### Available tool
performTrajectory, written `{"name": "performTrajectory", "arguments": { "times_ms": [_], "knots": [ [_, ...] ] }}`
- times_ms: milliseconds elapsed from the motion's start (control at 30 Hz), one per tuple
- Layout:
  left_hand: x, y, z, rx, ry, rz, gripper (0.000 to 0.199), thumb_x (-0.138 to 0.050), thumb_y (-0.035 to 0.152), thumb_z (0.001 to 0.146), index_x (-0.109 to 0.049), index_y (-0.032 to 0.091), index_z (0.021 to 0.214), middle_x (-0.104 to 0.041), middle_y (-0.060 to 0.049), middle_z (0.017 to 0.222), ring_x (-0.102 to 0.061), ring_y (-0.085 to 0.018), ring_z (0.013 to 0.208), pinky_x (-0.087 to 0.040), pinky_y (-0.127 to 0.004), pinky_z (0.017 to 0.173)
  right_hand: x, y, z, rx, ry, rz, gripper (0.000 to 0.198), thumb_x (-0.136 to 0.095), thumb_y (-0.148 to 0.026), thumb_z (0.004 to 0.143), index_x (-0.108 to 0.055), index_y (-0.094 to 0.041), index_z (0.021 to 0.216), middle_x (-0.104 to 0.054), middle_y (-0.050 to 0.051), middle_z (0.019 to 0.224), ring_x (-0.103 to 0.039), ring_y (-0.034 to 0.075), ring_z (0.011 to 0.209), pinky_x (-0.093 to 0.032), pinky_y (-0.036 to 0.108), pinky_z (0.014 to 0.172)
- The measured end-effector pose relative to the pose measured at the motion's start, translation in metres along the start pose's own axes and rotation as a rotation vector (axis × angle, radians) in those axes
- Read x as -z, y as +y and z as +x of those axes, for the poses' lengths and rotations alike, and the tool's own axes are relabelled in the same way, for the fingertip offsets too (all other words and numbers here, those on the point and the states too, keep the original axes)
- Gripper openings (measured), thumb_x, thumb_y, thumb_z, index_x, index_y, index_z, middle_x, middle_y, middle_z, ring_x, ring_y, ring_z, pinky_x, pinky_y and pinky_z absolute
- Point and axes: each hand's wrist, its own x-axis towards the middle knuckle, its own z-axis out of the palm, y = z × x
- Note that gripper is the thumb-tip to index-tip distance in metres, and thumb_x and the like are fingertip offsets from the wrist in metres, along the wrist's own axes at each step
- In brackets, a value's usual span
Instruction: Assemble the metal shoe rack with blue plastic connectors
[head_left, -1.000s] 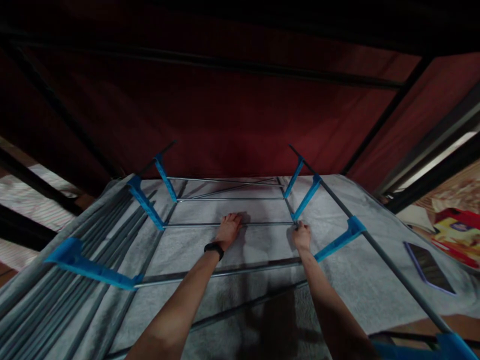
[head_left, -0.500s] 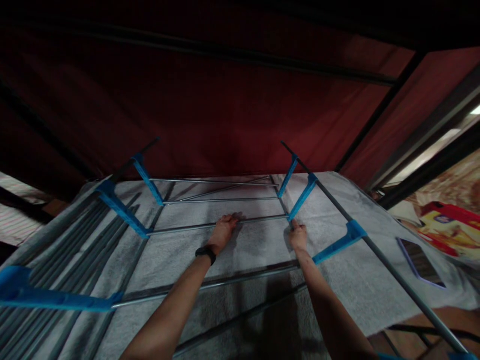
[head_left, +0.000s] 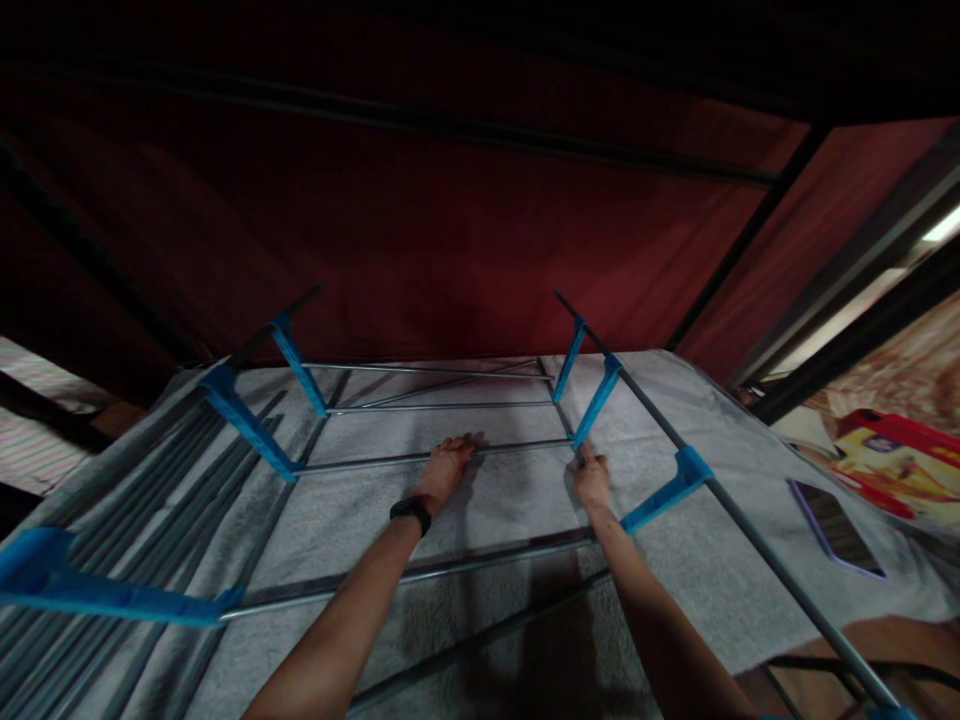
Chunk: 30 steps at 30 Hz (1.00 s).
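A frame of grey metal tubes joined by blue plastic brackets lies across the grey cloth. My left hand (head_left: 447, 468), with a dark band at its wrist, has its fingers curled over a cross tube (head_left: 367, 463) near its middle. At that tube's right end, my right hand (head_left: 592, 478) closes round the side tube, just below a blue bracket (head_left: 598, 400). Its fingertips are partly hidden. Another blue bracket (head_left: 667, 490) stands to the right of my right forearm. A nearer cross tube (head_left: 480, 563) passes beneath both forearms.
Several loose grey tubes (head_left: 176, 490) lie at the left on the grey cloth (head_left: 720, 560). At the right are a phone (head_left: 836, 528) and a red and yellow package (head_left: 900, 465). Dark red fabric (head_left: 450, 230) with dark bars rises behind the frame.
The frame's right side has shifted slightly left in the view, and my right hand with it. My left hand stays at nearly the same place on the cross tube.
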Motion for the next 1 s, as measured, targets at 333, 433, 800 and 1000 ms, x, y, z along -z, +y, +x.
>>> {"name": "performTrajectory", "arguments": {
  "times_ms": [333, 433, 800, 1000],
  "knots": [
    [0.006, 0.009, 0.001, 0.012, -0.025, -0.050, 0.038, -0.043, 0.011, 0.098, -0.070, 0.021, 0.125, -0.068, -0.009, 0.129, -0.060, -0.022, 0.119, -0.045, -0.036, 0.106, 0.006, -0.006, -0.002, -0.058, -0.022, 0.009, 0.066, -0.050, -0.016, 0.089, -0.048, -0.021, 0.154, -0.061, 0.012, 0.116, -0.066, 0.024, 0.101, -0.049, 0.031, 0.089],
    [0.008, 0.013, -0.001, 0.000, 0.013, -0.067, 0.035, -0.047, 0.018, 0.100, -0.068, 0.022, 0.128, -0.068, -0.009, 0.128, -0.061, -0.022, 0.117, -0.046, -0.037, 0.106, 0.006, -0.006, -0.003, -0.072, -0.008, 0.068, 0.064, -0.050, -0.019, 0.087, -0.052, -0.020, 0.150, -0.063, 0.013, 0.112, -0.065, 0.026, 0.101, -0.049, 0.034, 0.088],
    [0.032, -0.015, 0.054, 0.058, 0.074, 0.026, 0.042, -0.043, 0.009, 0.097, -0.063, 0.013, 0.134, -0.065, -0.014, 0.132, -0.059, -0.022, 0.120, -0.043, -0.035, 0.111, -0.002, -0.071, 0.027, 0.321, 0.240, 0.258, 0.057, -0.041, -0.007, 0.081, -0.056, -0.010, 0.136, -0.060, 0.018, 0.129, -0.056, 0.026, 0.124, -0.043, 0.038, 0.108],
    [0.032, -0.015, 0.088, 0.065, 0.063, 0.134, 0.053, -0.036, 0.001, 0.093, -0.057, 0.013, 0.141, -0.061, -0.016, 0.138, -0.055, -0.026, 0.126, -0.041, -0.041, 0.110, -0.012, -0.101, 0.082, 0.019, -0.003, -0.089, 0.046, -0.044, -0.010, 0.089, -0.055, -0.001, 0.133, -0.062, 0.025, 0.124, -0.063, 0.031, 0.119, -0.046, 0.040, 0.100]
  ]
}}
